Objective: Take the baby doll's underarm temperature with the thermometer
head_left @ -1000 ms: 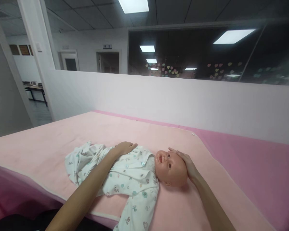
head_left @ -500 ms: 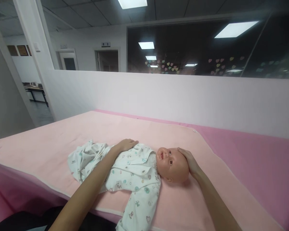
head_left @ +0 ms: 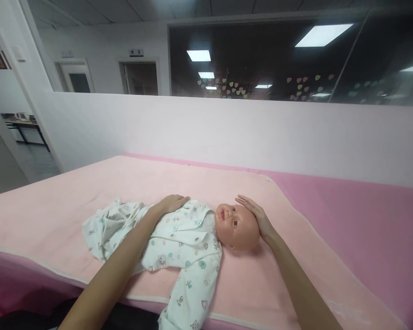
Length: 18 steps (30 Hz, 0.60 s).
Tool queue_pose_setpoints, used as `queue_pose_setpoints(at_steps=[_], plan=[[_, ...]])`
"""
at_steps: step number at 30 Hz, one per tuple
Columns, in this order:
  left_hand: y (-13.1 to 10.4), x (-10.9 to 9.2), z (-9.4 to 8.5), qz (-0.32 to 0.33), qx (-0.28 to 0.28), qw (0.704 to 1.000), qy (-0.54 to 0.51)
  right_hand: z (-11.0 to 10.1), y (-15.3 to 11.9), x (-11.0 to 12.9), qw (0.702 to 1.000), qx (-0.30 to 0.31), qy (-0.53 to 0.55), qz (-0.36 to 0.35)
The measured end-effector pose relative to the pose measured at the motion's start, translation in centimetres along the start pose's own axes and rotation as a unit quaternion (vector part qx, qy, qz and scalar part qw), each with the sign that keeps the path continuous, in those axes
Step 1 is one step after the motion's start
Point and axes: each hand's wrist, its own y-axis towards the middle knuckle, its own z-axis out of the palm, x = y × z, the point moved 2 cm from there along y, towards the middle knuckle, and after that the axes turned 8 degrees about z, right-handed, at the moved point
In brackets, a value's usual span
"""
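A baby doll (head_left: 239, 228) lies on its back, its head toward the right. It wears a white onesie (head_left: 172, 243) printed with small animals, hearts and dots. My left hand (head_left: 174, 203) rests flat on the far side of the doll's body, fingers stretched out. Against the top of the doll's head lies my right hand (head_left: 256, 214), open, its fingers extended along the far side of the forehead. One sleeve of the onesie (head_left: 196, 293) hangs toward the near edge. The legs of the onesie (head_left: 113, 229) are bunched at the left.
Under the doll is a peach pad (head_left: 72, 197) spread over a pink sheet (head_left: 358, 215). Behind it stands a low white wall (head_left: 227, 133) with dark glass (head_left: 248, 55) above. A doorway at the far left shows a table (head_left: 24, 126).
The view has shifted, so the doll and bed sit slightly farther left and higher. My right hand's fingers have lifted and spread somewhat at the doll's forehead. My left hand stays on the body.
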Motion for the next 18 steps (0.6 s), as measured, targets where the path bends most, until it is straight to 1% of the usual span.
queue_pose_setpoints(at_steps=[4, 8, 12, 16, 18], plan=[[0.02, 0.12, 0.05, 0.001, -0.003, 1.0, -0.007, 0.05, 0.05, -0.15, 0.999, 0.034, -0.018, 0.021], [0.08, 0.27, 0.14, 0.001, -0.003, 1.0, -0.011, -0.1, 0.18, -0.24, 1.0, 0.023, -0.017, 0.005], [0.04, 0.3, 0.17, 0.005, -0.003, 1.0, -0.01, -0.03, 0.24, -0.34, 0.998, 0.046, -0.029, 0.017], [-0.07, 0.19, 0.12, 0.006, -0.007, 1.0, -0.008, -0.02, 0.11, -0.19, 0.999, 0.024, -0.021, 0.01], [-0.09, 0.14, 0.1, 0.005, -0.009, 1.0, -0.007, 0.07, 0.03, -0.16, 0.999, 0.029, -0.02, 0.019]])
